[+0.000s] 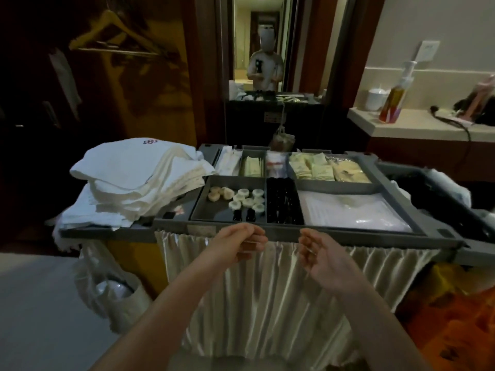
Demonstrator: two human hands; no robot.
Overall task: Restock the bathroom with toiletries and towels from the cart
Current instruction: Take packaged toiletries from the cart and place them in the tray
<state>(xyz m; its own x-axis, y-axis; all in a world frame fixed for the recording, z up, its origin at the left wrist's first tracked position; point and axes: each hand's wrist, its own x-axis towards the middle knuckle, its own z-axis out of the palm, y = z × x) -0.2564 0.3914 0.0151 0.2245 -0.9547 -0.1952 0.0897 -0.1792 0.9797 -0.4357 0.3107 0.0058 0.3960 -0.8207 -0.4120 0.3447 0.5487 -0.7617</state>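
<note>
Towels (139, 180): folded stack, cart (294, 231) top, far left. Likely soft, bulky, light; lift from beneath. Soaps (241, 198): small, probably slippery; pinch. Left hand (238, 243), right hand (324, 257): empty, half-curled, near edge.

A wooden hanger (112, 28) hangs in the dark closet at left. A mirror (261, 44) stands behind. On the pale surface (417, 127) at right stand a pump bottle (396, 97) and a white cup (376, 99), with a dark corded appliance (450, 119) beside them.

Open air above the cart tray (300, 232); stacked towels (139, 180) crowd its left end.
</note>
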